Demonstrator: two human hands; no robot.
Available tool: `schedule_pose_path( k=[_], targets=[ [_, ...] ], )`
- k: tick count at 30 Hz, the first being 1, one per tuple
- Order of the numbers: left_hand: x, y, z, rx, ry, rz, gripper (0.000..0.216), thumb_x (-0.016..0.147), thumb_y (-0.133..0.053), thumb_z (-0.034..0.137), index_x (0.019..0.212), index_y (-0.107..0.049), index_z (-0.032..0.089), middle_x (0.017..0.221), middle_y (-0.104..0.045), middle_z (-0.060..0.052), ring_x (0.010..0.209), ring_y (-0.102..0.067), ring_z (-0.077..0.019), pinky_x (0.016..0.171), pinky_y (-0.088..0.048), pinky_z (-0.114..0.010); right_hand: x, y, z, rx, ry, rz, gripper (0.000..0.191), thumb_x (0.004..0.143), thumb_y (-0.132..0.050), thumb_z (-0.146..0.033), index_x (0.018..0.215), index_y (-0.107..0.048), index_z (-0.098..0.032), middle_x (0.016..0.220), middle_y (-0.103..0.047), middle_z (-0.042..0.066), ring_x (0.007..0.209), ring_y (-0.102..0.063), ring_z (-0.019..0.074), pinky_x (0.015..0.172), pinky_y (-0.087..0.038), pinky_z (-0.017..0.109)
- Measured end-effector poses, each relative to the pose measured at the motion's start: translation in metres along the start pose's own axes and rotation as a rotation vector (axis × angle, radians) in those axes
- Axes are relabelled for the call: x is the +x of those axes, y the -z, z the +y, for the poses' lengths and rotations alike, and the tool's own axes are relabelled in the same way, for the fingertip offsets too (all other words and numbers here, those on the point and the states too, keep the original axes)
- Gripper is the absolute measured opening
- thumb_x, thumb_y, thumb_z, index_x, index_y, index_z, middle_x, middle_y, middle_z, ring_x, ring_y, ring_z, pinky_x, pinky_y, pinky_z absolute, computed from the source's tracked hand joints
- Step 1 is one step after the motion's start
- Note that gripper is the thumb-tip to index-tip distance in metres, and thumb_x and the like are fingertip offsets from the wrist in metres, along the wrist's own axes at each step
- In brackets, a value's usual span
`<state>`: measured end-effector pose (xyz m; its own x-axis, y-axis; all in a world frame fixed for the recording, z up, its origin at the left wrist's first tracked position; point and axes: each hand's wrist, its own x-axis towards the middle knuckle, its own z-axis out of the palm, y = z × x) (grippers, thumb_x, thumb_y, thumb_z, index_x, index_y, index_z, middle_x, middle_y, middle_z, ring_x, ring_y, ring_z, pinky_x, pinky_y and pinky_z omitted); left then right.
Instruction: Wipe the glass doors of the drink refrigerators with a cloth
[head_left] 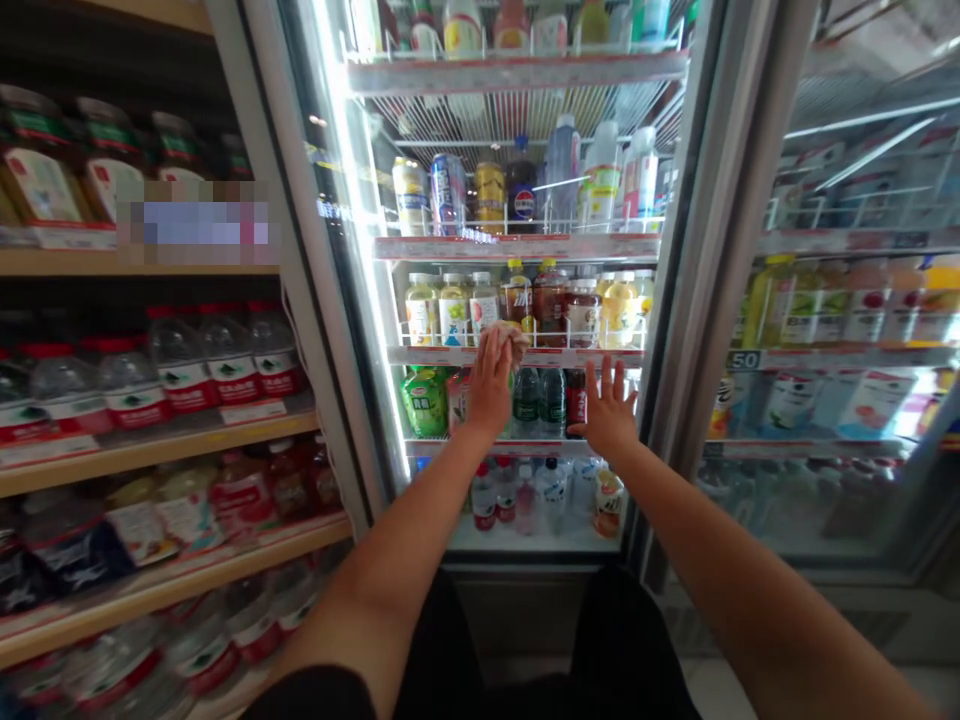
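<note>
My left hand has its fingers over a crumpled pinkish cloth, held up against the glass door of a lit drinks fridge. To the right, my right hand is spread wide with its palm toward the glass; it holds nothing. Whether that palm presses on the pane I cannot tell. Behind the cloth stands a shelf row of bottled drinks, partly covered by it. Dark green-tinted bottles show between my two hands, one shelf lower. A green pack sits left of my left hand.
Wooden shelves with red-capped water bottles run along the left. A metal door frame separates this fridge from another glass-fronted one with bottles on the right. Several cans and bottles fill the upper fridge shelves.
</note>
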<state>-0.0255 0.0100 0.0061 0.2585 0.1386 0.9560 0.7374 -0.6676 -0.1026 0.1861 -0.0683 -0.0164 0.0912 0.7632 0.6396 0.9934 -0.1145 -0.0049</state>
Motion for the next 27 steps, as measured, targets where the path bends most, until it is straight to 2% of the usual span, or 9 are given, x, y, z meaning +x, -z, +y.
schedule_pose_path(
  k=[2, 6, 8, 11, 13, 16, 17, 22, 27],
  targets=[
    [0.009, -0.003, 0.006, -0.01, -0.052, -0.024, 0.071, 0.093, -0.032, 0.005, 0.158, -0.009, 0.023, 0.165, -0.013, -0.008, 0.153, -0.009, -0.0255, 0.124, -0.027, -0.051, -0.001, 0.001, 0.0, -0.004, 0.005, 0.006, 0.125, 0.077, -0.067, -0.069, 0.158, 0.011, -0.015, 0.163, 0.016, 0.022, 0.151, 0.01, 0.0412, 0.11, -0.024, 0.071],
    [0.013, -0.004, 0.014, -0.018, -0.28, -0.162, 0.066, 0.093, -0.035, 0.006, 0.155, -0.024, 0.023, 0.162, -0.029, -0.003, 0.152, -0.013, -0.0184, 0.125, -0.028, -0.042, -0.002, 0.002, -0.001, -0.028, -0.001, -0.005, 0.125, 0.076, -0.071, -0.064, 0.158, 0.009, -0.014, 0.163, 0.016, 0.021, 0.151, 0.012, 0.0406, 0.111, -0.024, 0.07],
    [0.013, -0.002, 0.013, -0.005, -0.254, -0.137, 0.064, 0.093, -0.034, 0.005, 0.154, -0.028, 0.022, 0.161, -0.03, -0.004, 0.152, -0.013, -0.0189, 0.124, -0.029, -0.043, -0.002, 0.002, -0.001, -0.034, -0.002, -0.015, 0.126, 0.075, -0.071, -0.065, 0.158, 0.009, -0.014, 0.163, 0.015, 0.022, 0.151, 0.011, 0.0407, 0.111, -0.024, 0.07],
    [0.008, 0.004, 0.008, 0.041, -0.081, -0.06, 0.065, 0.092, -0.033, 0.005, 0.155, -0.024, 0.018, 0.164, -0.02, -0.009, 0.153, -0.009, -0.0237, 0.124, -0.028, -0.048, -0.002, 0.0, -0.001, -0.034, 0.003, -0.002, 0.127, 0.075, -0.07, -0.067, 0.158, 0.01, -0.014, 0.162, 0.015, 0.023, 0.151, 0.011, 0.0407, 0.111, -0.023, 0.07],
    [-0.002, 0.007, 0.006, 0.051, -0.088, -0.085, 0.068, 0.09, -0.036, 0.003, 0.155, -0.025, 0.019, 0.163, -0.023, -0.009, 0.153, -0.011, -0.0232, 0.124, -0.028, -0.047, -0.002, -0.002, 0.0, -0.033, 0.006, 0.018, 0.127, 0.075, -0.07, -0.068, 0.158, 0.011, -0.014, 0.162, 0.015, 0.022, 0.151, 0.009, 0.0408, 0.111, -0.023, 0.07],
    [-0.021, 0.011, -0.003, 0.033, -0.266, -0.19, 0.066, 0.089, -0.039, 0.003, 0.152, -0.032, 0.023, 0.158, -0.035, -0.006, 0.151, -0.018, -0.0198, 0.123, -0.03, -0.044, -0.002, -0.003, 0.001, -0.032, 0.014, 0.034, 0.125, 0.077, -0.068, -0.066, 0.158, 0.012, -0.015, 0.163, 0.016, 0.021, 0.151, 0.008, 0.0407, 0.111, -0.023, 0.07],
    [-0.027, 0.013, -0.007, 0.04, -0.268, -0.192, 0.066, 0.09, -0.04, 0.003, 0.152, -0.033, 0.024, 0.157, -0.037, -0.006, 0.151, -0.02, -0.0196, 0.123, -0.03, -0.045, -0.002, -0.002, 0.001, -0.029, 0.012, 0.026, 0.124, 0.078, -0.068, -0.065, 0.158, 0.012, -0.015, 0.163, 0.016, 0.021, 0.151, 0.008, 0.0406, 0.111, -0.022, 0.07],
    [-0.052, 0.016, -0.021, 0.149, 0.039, -0.04, 0.063, 0.092, -0.04, 0.007, 0.153, -0.032, 0.02, 0.16, -0.029, -0.011, 0.152, -0.014, -0.0261, 0.122, -0.027, -0.052, -0.003, 0.001, 0.001, -0.03, 0.006, -0.025, 0.122, 0.078, -0.071, -0.06, 0.158, 0.009, -0.015, 0.162, 0.017, 0.021, 0.151, 0.012, 0.0397, 0.113, -0.021, 0.069],
    [-0.091, 0.014, -0.014, 0.094, -0.198, -0.233, 0.067, 0.089, -0.04, 0.003, 0.153, -0.032, 0.022, 0.157, -0.038, -0.007, 0.151, -0.019, -0.021, 0.122, -0.031, -0.045, -0.004, 0.0, 0.002, -0.048, -0.001, -0.019, 0.124, 0.078, -0.074, -0.057, 0.158, 0.011, -0.016, 0.161, 0.021, 0.019, 0.15, 0.014, 0.0394, 0.114, -0.021, 0.068]
  ],
)
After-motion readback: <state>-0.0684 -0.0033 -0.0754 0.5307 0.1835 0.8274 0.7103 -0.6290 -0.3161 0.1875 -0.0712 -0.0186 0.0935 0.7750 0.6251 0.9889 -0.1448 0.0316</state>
